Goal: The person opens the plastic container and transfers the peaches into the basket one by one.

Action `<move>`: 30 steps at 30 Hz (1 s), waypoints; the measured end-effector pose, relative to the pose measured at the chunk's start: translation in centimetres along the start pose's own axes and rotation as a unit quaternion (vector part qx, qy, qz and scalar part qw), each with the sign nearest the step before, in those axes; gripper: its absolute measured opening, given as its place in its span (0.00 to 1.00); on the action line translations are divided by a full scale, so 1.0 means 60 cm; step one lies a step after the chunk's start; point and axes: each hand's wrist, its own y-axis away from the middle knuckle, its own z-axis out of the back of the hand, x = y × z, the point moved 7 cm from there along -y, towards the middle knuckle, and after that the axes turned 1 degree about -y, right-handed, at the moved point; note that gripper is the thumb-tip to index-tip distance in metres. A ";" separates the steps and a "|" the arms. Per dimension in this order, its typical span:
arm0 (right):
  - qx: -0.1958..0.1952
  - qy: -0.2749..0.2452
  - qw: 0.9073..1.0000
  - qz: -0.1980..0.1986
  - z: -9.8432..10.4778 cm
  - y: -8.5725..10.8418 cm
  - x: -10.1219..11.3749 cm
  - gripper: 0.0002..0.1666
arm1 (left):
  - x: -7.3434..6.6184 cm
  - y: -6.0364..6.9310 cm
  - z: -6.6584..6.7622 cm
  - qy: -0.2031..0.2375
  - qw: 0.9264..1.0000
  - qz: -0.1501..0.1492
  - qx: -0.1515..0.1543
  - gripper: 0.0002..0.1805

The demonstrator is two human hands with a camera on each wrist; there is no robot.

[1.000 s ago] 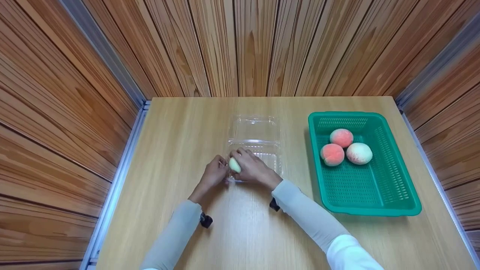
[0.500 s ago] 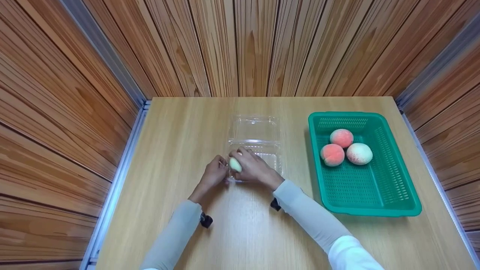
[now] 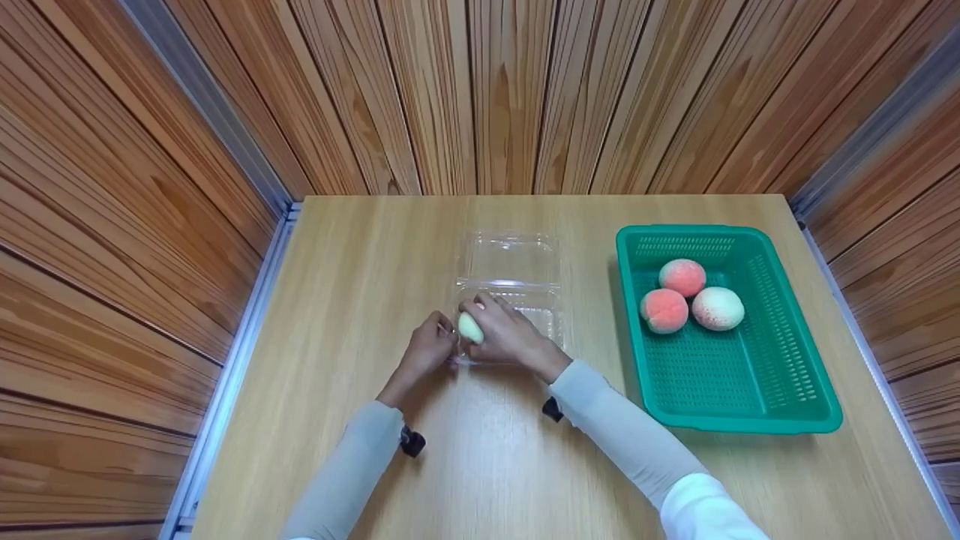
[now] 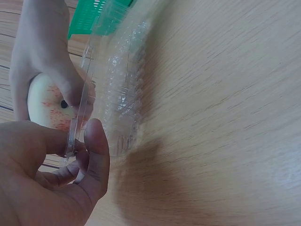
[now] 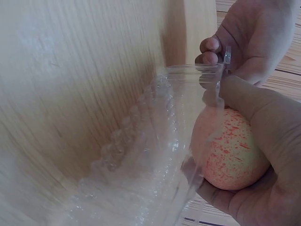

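Observation:
My right hand [image 3: 510, 336] grips a pale peach [image 3: 470, 328] at the near left corner of a clear plastic clamshell box [image 3: 510, 259]. The lid of the box lies folded back, away from me. In the right wrist view, the peach [image 5: 235, 153] shows red speckles, with fingers and thumb curled round it, just inside the box wall. My left hand [image 3: 429, 345] pinches the rim of the box at its left side. That pinch is plain in the left wrist view, where thumb and finger of the left hand [image 4: 56, 174] meet on the clear edge.
A green plastic basket [image 3: 750, 375] stands on the right of the wooden table [image 3: 360, 247]. Two pink peaches [image 3: 665, 311] and a whitish speckled peach [image 3: 718, 308] lie inside it. Wood-plank walls [image 3: 510, 97] enclose the table at the back and both sides.
Almost nothing differs. The right forearm has shifted very slightly to the right, while both hands keep their holds on the peach and the box rim.

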 end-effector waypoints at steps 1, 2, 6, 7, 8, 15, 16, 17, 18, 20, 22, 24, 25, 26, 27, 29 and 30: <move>-0.002 -0.001 1.000 0.000 0.001 0.000 0.000 0.36 | 0.000 0.000 0.000 0.000 1.000 0.001 0.000 0.05; -0.003 0.000 1.000 0.001 0.003 0.001 0.001 0.36 | 0.000 0.000 0.000 0.000 1.000 0.001 0.000 0.04; -0.005 -0.002 1.000 -0.002 0.008 0.001 0.003 0.36 | 0.001 0.000 -0.001 0.002 1.000 -0.001 -0.002 0.04; -0.004 -0.003 1.000 -0.004 0.009 0.001 0.003 0.36 | 0.001 0.000 -0.001 0.004 1.000 -0.001 -0.002 0.04; -0.002 -0.004 1.000 -0.007 0.010 0.001 0.004 0.36 | 0.002 0.000 -0.001 0.005 1.000 0.000 -0.002 0.04; 0.000 -0.012 1.000 -0.022 0.017 0.000 0.005 0.36 | 0.003 -0.001 0.000 0.016 1.000 -0.010 -0.008 0.04; 0.001 -0.012 1.000 -0.024 0.017 0.001 0.006 0.37 | 0.003 -0.001 0.000 0.017 1.000 -0.011 -0.008 0.04; 0.002 -0.012 1.000 -0.026 0.018 0.001 0.006 0.37 | 0.002 -0.001 0.000 0.018 1.000 -0.013 -0.008 0.04; 0.002 -0.013 1.000 -0.027 0.018 0.001 0.006 0.38 | 0.002 0.000 0.001 0.019 1.000 -0.013 -0.008 0.04; -0.001 -0.015 1.000 -0.025 0.020 0.000 0.008 0.37 | 0.000 0.001 0.002 0.016 1.000 -0.017 -0.009 0.03; -0.004 -0.017 1.000 -0.021 0.022 -0.001 0.010 0.37 | 0.000 0.001 0.003 0.008 1.000 -0.021 -0.011 0.03; -0.008 -0.019 1.000 -0.015 0.025 -0.002 0.013 0.37 | -0.001 0.001 0.004 -0.003 1.000 -0.024 -0.015 0.03; -0.009 -0.019 1.000 -0.013 0.027 -0.002 0.014 0.37 | -0.002 0.001 0.005 -0.009 0.999 -0.027 -0.017 0.03; -0.009 -0.018 1.000 -0.013 0.028 -0.002 0.015 0.37 | -0.002 0.001 0.005 -0.012 0.999 -0.028 -0.018 0.03; -0.007 -0.018 1.000 -0.014 0.029 -0.002 0.015 0.37 | -0.002 0.001 0.005 -0.012 0.999 -0.027 -0.019 0.03; -0.003 -0.017 1.000 -0.017 0.032 -0.002 0.017 0.38 | -0.001 0.001 0.005 -0.013 0.999 -0.027 -0.019 0.03; 0.000 -0.017 1.000 -0.020 0.033 -0.001 0.017 0.38 | -0.002 0.001 0.005 -0.013 0.999 -0.029 -0.019 0.03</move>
